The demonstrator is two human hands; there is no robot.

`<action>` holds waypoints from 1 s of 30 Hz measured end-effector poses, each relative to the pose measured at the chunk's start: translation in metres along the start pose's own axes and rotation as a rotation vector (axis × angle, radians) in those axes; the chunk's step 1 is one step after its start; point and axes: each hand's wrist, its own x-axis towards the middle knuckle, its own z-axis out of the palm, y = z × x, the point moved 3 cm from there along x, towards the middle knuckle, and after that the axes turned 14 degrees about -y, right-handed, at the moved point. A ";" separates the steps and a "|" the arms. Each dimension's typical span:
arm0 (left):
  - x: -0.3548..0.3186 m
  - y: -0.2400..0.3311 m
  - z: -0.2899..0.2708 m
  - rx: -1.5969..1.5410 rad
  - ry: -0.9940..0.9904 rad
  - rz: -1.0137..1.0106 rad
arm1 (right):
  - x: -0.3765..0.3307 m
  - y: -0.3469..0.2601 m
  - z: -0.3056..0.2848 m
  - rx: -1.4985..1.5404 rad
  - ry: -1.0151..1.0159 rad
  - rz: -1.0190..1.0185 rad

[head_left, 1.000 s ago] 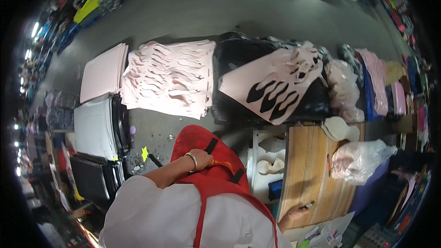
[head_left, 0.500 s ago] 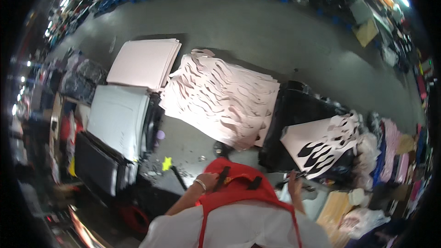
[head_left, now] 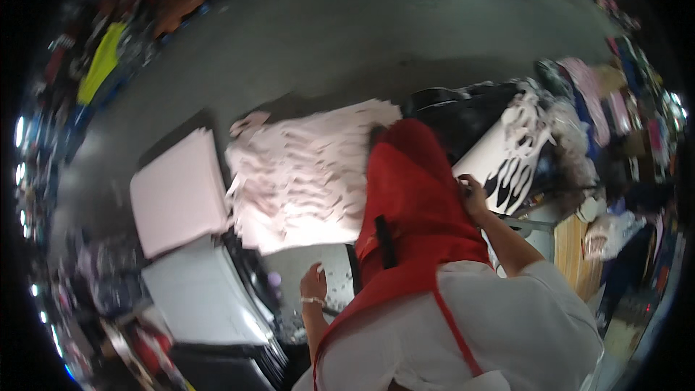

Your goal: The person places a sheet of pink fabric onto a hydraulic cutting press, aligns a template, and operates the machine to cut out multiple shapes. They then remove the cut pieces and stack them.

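My left hand [head_left: 313,282], with a pale bracelet at the wrist, hangs beside my red apron [head_left: 420,195]. Its fingers are blurred but look loosely open, with nothing seen in them. My right hand [head_left: 474,199] is closed around a small dark object [head_left: 465,187] whose kind I cannot make out. Just beyond that hand lies a pale pink sheet with flame-shaped cutouts [head_left: 499,156], resting on a black wrapped stack [head_left: 467,119]. Left of the apron is a pile of pale pink cut sheets [head_left: 304,174] with wavy slits.
A stack of plain pink sheets [head_left: 181,195] stands at the left. Nearer to me is a stack with a grey-white top [head_left: 206,293]. Dark scraps litter the floor [head_left: 338,275] near my left hand. A wooden board [head_left: 568,250] and a clear plastic bag [head_left: 612,235] lie at the right.
My body and view have turned to the right. The apron now covers part of the cut pile. My left hand has come away from the apron's front; my right hand still grips the dark object.
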 end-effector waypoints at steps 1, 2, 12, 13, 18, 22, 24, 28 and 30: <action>0.016 -0.004 0.007 0.020 -0.025 0.021 | 0.033 0.000 0.014 0.167 -0.014 -0.080; 0.035 -0.006 0.014 0.035 -0.025 0.079 | 0.058 0.006 0.022 0.137 -0.016 -0.066; 0.372 0.275 -0.207 0.011 0.132 0.179 | 0.357 -0.101 0.038 -0.254 -0.088 0.138; 0.434 0.335 -0.229 -0.038 0.110 0.341 | 0.412 -0.120 0.006 -0.254 0.067 0.077; 0.591 0.519 -0.234 0.191 -0.303 0.486 | 0.562 -0.182 -0.076 0.531 0.304 0.241; 0.621 0.645 -0.223 0.328 -0.203 0.931 | 0.582 -0.259 -0.128 1.150 0.077 0.004; 0.635 0.718 -0.219 0.417 -0.329 1.191 | 0.580 -0.286 -0.174 1.190 -0.011 -0.047; 0.656 0.837 -0.192 0.510 -0.758 1.328 | 0.578 -0.298 -0.274 1.409 0.189 -0.068; 0.662 0.890 -0.169 0.587 -0.777 1.466 | 0.582 -0.288 -0.312 1.470 0.279 -0.004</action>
